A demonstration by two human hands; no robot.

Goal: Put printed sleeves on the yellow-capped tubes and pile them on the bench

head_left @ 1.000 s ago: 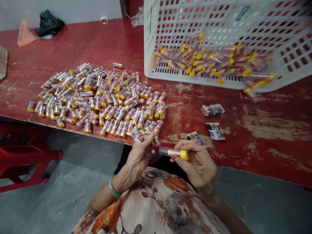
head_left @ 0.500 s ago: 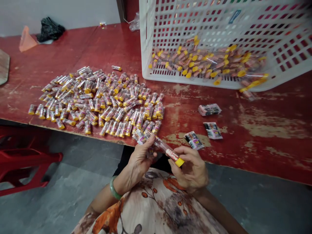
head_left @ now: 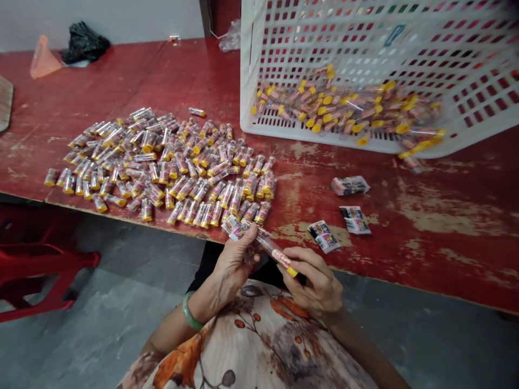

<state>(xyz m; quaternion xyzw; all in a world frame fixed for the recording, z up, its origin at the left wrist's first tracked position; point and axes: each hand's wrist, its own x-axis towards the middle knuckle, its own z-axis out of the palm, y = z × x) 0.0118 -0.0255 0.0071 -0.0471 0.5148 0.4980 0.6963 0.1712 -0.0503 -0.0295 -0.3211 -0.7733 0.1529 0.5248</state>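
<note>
Clear plastic forms the tube (head_left: 276,253) that the right hand (head_left: 316,281) grips by its yellow-capped end, in front of the white crate (head_left: 247,70), probably to leave the far end free where it slants up to the left hand (head_left: 230,265), whose thumb pins a printed packet (head_left: 234,227). Left of the crate and nearer the body spreads a pile of capped tubes (head_left: 174,168), while loose packets (head_left: 324,236) lie before the crate, presumably for easy right-hand reach
</note>
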